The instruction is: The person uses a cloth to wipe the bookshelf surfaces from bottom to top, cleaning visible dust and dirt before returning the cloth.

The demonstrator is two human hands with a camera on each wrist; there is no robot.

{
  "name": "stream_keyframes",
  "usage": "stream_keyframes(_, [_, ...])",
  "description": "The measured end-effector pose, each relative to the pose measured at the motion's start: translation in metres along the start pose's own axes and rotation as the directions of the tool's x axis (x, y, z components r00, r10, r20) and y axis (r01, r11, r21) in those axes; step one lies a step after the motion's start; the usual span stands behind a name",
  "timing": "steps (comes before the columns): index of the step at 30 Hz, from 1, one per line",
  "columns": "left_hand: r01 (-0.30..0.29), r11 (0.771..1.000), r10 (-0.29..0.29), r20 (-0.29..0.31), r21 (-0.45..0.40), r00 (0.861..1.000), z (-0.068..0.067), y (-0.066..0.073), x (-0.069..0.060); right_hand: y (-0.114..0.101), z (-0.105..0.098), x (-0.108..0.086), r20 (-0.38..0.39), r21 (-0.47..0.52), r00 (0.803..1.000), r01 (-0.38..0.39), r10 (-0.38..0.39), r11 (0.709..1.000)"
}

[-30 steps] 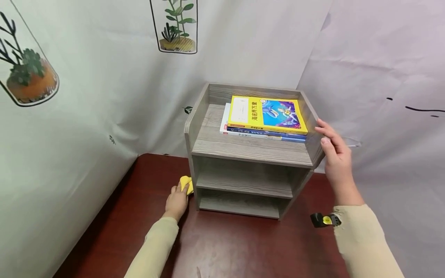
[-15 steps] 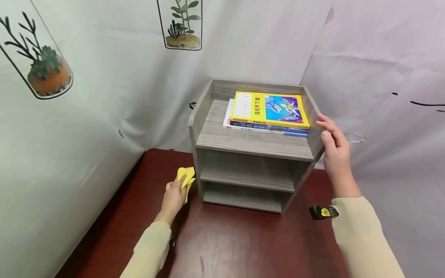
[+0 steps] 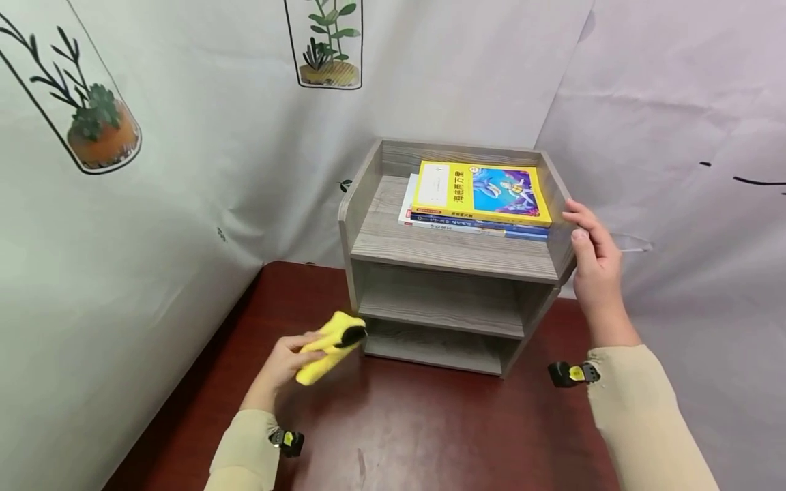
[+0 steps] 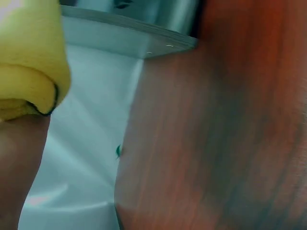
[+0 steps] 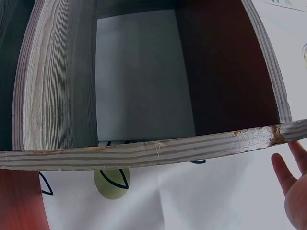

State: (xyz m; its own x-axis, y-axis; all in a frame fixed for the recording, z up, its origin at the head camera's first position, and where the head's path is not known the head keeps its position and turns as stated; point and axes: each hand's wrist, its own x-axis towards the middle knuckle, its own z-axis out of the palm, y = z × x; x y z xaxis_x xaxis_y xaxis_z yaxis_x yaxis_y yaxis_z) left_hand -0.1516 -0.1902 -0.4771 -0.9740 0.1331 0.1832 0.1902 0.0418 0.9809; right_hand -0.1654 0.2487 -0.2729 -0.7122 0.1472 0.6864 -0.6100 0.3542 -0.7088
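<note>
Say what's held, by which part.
Left hand holds the yellow cloth by its left side. Right hand touches the right shelf panel; can't tell if it grips.

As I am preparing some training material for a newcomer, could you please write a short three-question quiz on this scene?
1. Short answer: Which hand holds the yellow cloth?
2. True or false: The stacked books lie on the lowest shelf of the grey wooden unit.
3. Multiple choice: Which part of the unit is the right hand at?
a) The left side panel
b) The right side panel
c) The bottom board

Key:
1. The left hand.
2. False; they lie on the top level.
3. b
</note>
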Motion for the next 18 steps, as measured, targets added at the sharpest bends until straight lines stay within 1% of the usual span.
stream_keyframes(2, [-0.031, 0.995, 0.020, 0.108, 0.099, 0.994, 0.008, -0.006, 0.000, 0.000, 0.000, -0.001, -0.002, -0.007, 1.000, -0.004, 0.004, 1.000])
stream_keyframes(4, [-0.068, 0.984, 0.036, 0.185, 0.168, 0.982, 0.020, -0.010, 0.002, 0.000, 0.000, -0.001, -0.005, -0.006, 1.000, -0.007, 0.007, 1.000])
stream_keyframes(5, [-0.093, 0.973, 0.049, 0.203, 0.210, 0.978, 0.027, -0.011, 0.003, 0.000, 0.000, 0.000, -0.007, -0.005, 1.000, -0.009, 0.009, 1.000])
stream_keyframes(7, [-0.149, 0.934, 0.082, 0.209, 0.325, 0.974, 0.042, -0.012, 0.004, 0.001, 0.000, -0.001, -0.009, -0.005, 1.000, -0.013, 0.013, 1.000])
stream_keyframes(9, [-0.208, 0.876, 0.141, 0.182, 0.434, 0.973, 0.056, -0.014, 0.004, 0.002, 0.000, -0.001, -0.013, -0.002, 1.000, -0.017, 0.017, 1.000])
stream_keyframes(11, [-0.260, 0.790, 0.219, 0.141, 0.554, 0.965, 0.067, -0.014, 0.004, 0.005, -0.001, -0.002, -0.013, 0.000, 1.000, -0.021, 0.021, 1.000])
stream_keyframes(12, [-0.275, 0.753, 0.256, 0.118, 0.598, 0.959, 0.072, -0.014, 0.004, 0.008, -0.001, -0.002, -0.013, 0.004, 1.000, -0.024, 0.024, 1.000])
stream_keyframes(13, [-0.282, 0.724, 0.286, 0.098, 0.629, 0.953, 0.077, -0.014, 0.004, 0.011, -0.001, -0.001, -0.014, 0.011, 1.000, -0.023, 0.024, 1.000])
stream_keyframes(14, [-0.293, 0.698, 0.319, 0.082, 0.653, 0.944, 0.080, -0.013, 0.004, 0.014, -0.002, -0.001, -0.016, 0.015, 1.000, -0.025, 0.025, 1.000])
stream_keyframes(16, [-0.314, 0.644, 0.392, 0.052, 0.698, 0.918, 0.086, -0.012, 0.005, 0.020, -0.002, 0.001, -0.023, 0.027, 0.999, -0.023, 0.024, 0.999])
stream_keyframes(17, [-0.321, 0.618, 0.429, 0.035, 0.718, 0.903, 0.088, -0.011, 0.006, 0.022, -0.003, 0.001, -0.026, 0.033, 0.999, -0.020, 0.020, 0.999])
stream_keyframes(18, [-0.329, 0.586, 0.473, 0.018, 0.741, 0.881, 0.090, -0.011, 0.007, 0.023, -0.003, 0.001, -0.029, 0.035, 0.999, -0.016, 0.017, 0.999])
